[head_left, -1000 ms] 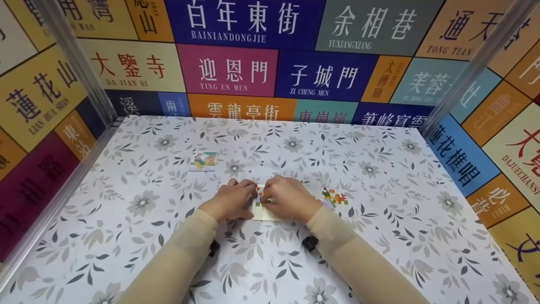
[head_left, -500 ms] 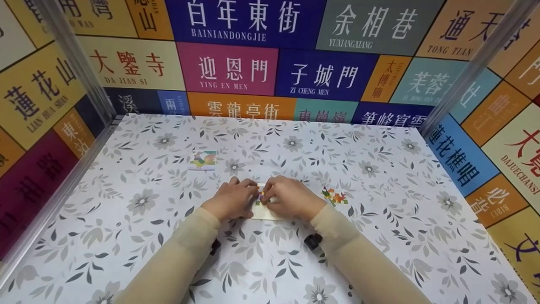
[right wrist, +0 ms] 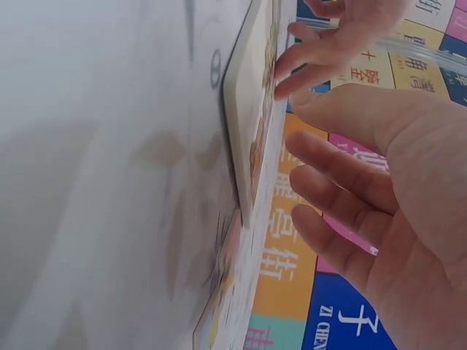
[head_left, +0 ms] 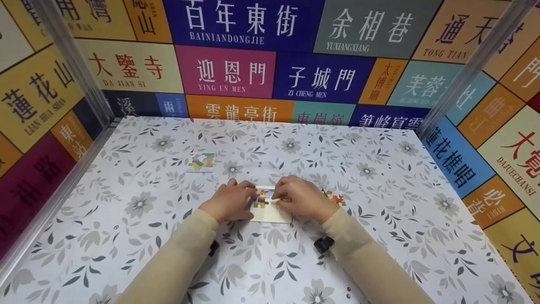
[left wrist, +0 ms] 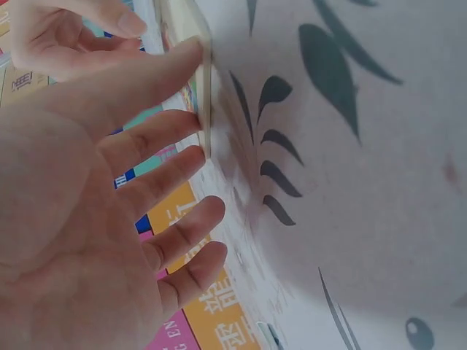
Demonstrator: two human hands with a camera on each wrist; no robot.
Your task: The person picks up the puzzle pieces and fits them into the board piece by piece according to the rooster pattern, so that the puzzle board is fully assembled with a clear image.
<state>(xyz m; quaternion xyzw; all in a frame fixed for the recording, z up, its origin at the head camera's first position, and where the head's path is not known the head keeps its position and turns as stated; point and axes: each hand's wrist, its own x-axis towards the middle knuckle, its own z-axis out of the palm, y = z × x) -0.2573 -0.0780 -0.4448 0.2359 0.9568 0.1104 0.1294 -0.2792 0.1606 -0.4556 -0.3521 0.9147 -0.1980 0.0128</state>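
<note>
A small cream puzzle board (head_left: 276, 216) lies between my hands, with colourful jigsaw pieces (head_left: 261, 196) on its left part. My left hand (head_left: 231, 200) rests at the board's left side, its thumb and fingertips along the edge. In the left wrist view its fingers (left wrist: 171, 171) are spread and loosely extended. My right hand (head_left: 306, 198) hovers over the board's right part, fingers loosely bent. Nothing shows between its thumb and fingers (right wrist: 346, 204) in the right wrist view. It hides the board's upper right.
Loose colourful puzzle pieces (head_left: 336, 197) lie to the right, partly behind my right hand. A small square picture (head_left: 201, 162) with jigsaw shapes lies at the back left. A flower-patterned cloth (head_left: 139, 245) covers the table, and sign-printed walls (head_left: 228, 69) stand around it.
My right hand has drawn back to the right from the pieces, so more of the board and its picture shows. The left hand stays at the board's edge.
</note>
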